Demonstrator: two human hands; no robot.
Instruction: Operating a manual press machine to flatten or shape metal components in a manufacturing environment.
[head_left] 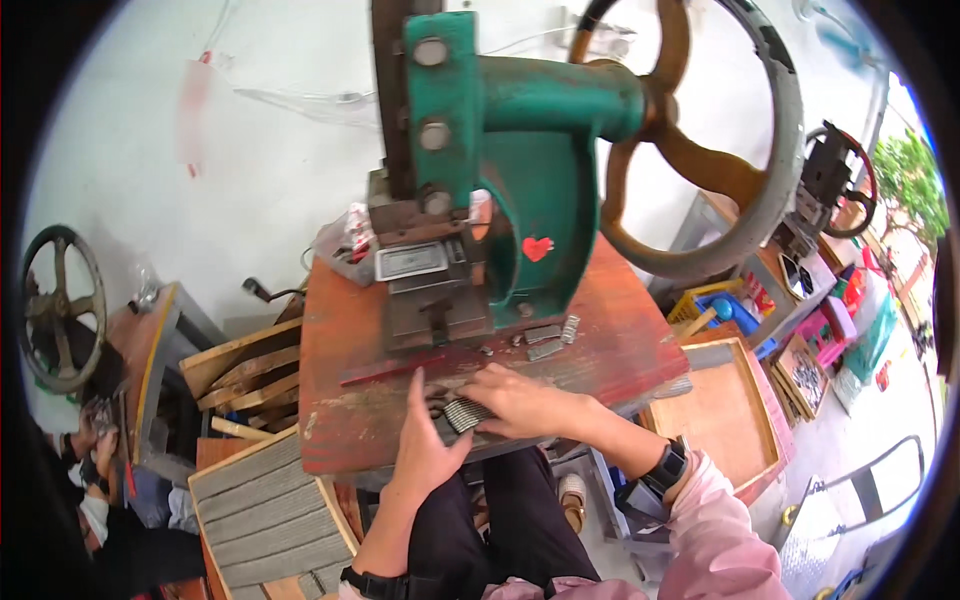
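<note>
At the near edge of the wooden table, a stack of thin grey metal strips (465, 413) lies between my two hands. My right hand (525, 402) is closed on it from the right, fingers over the top and thumb at the near side. My left hand (428, 440) is at its left side, index finger stretched forward and thumb spread apart near the stack. Beyond the hands, several small metal pieces (545, 349) and a thin red stick (392, 369) lie on the table (625, 345). A green hand press (535, 200) with a large wheel (785, 140) stands behind them.
To the lower left, a wooden tray (270, 510) holds rows of grey strips. A shallow wooden tray (715, 410) sits at the right. Wood pieces (250, 375) stand left of the table. At the far left, another person's hands (100, 445) are near a second wheel (62, 308).
</note>
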